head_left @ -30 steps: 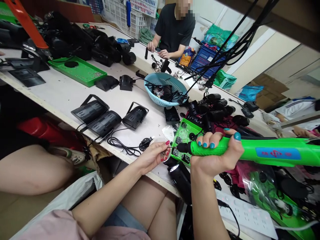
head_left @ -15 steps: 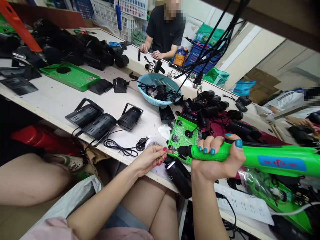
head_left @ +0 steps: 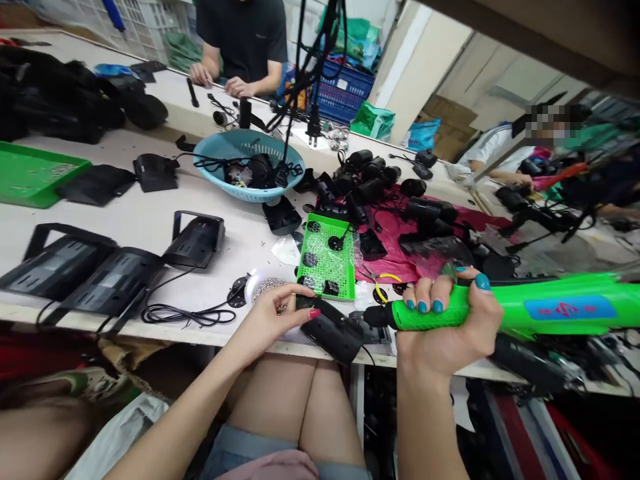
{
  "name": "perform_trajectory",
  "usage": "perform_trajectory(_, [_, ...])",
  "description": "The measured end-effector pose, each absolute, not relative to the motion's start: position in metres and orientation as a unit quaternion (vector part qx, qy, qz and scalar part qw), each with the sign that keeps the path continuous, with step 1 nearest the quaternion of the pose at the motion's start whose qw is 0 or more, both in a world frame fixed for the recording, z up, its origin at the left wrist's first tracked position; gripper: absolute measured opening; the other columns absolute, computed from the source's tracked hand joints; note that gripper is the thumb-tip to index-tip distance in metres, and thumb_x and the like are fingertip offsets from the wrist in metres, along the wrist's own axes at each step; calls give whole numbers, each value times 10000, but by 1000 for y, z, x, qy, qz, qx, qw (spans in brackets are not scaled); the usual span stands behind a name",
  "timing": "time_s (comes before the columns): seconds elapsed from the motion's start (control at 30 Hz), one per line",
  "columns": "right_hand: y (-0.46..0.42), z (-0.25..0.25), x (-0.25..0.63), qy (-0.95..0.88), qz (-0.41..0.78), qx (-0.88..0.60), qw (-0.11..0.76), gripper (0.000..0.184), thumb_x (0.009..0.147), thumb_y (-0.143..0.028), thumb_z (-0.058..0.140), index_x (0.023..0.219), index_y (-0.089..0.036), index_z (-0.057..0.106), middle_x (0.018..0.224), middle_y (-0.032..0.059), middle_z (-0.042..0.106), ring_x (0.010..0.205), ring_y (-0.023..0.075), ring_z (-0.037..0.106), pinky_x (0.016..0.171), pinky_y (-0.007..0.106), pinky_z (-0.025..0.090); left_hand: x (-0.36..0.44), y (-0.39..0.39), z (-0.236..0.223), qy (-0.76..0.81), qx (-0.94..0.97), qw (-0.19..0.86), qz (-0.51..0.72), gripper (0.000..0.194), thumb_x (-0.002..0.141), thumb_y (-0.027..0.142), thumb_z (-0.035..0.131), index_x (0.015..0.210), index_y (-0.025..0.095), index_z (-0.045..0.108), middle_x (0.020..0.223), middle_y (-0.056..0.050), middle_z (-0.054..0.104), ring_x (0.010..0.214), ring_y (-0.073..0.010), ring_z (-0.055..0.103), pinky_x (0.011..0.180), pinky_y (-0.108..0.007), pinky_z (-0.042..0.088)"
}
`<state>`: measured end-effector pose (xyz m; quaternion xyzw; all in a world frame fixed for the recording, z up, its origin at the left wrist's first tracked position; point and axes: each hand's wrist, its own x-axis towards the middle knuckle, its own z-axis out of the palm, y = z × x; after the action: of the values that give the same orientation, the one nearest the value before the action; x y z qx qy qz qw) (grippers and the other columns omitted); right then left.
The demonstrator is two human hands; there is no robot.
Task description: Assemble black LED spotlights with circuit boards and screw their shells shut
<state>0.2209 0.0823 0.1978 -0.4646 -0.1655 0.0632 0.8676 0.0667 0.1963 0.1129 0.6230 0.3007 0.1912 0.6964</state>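
Note:
My right hand (head_left: pixel 447 313) is wrapped round a green electric screwdriver (head_left: pixel 565 308) with a blue label. Its black nose and bit point left, at the side of a black cylindrical lamp housing (head_left: pixel 333 335) at the table's front edge; whether the bit touches it I cannot tell. My left hand (head_left: pixel 273 313) grips the housing's upper left end, thumb on the near side and index finger on the far side. A round dish of small screws (head_left: pixel 265 288) stands just behind this hand. Beyond the housing sits a green perforated tray (head_left: pixel 327 257) with black round discs.
Several black housings with brackets (head_left: pixel 113 280) stand to the left. A blue basket (head_left: pixel 250 193) holds cabled parts. Yellow-handled pliers (head_left: pixel 383 287) lie behind the screwdriver. Black parts cover a red cloth (head_left: pixel 395 250). Cables (head_left: pixel 313 73) hang overhead. A co-worker (head_left: pixel 243 47) sits opposite.
My left hand has left its pinch at the screwdriver's tip and taken the end of the lamp housing. The screwdriver's nose now meets the housing's side in view. The view has swung right.

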Motion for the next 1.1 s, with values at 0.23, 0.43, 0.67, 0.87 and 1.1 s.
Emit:
perform_trajectory(0.23, [82,189,226,-138,38,-488,861,257,799,-422,675,826,-208,535,473,-109,386,422,77,354,433,200,339,95,177,109,269,815,508,73,545,749,380,795,1272,255,706,514,88,351,496,-120,319,519,-249,191])
perform_trajectory(0.43, [90,180,227,-136,51,-493,858,281,789,-424,723,820,-191,568,478,-99,424,426,81,392,428,217,376,95,169,94,281,854,436,45,490,821,430,735,1284,275,697,679,-36,681,547,-173,493,565,-263,291])
perform_trajectory(0.67, [91,175,229,-129,44,-487,863,280,788,-414,731,744,-196,561,462,-96,423,407,81,408,416,217,378,94,171,87,278,857,429,60,503,817,463,729,1281,272,699,535,4,594,493,-167,468,529,-251,275])
perform_trajectory(0.87, [90,173,230,-143,43,-494,857,227,816,-386,715,793,-194,597,464,-93,438,414,87,433,435,222,385,93,171,86,269,867,415,63,527,829,478,716,1319,289,669,584,-9,645,496,-179,489,552,-259,321])
perform_trajectory(1.1, [94,170,226,-183,53,-505,842,230,864,-405,683,846,-193,596,478,-93,449,406,84,431,426,227,370,93,170,90,262,884,386,40,554,834,465,718,1352,284,641,631,-28,689,511,-183,521,561,-248,330])
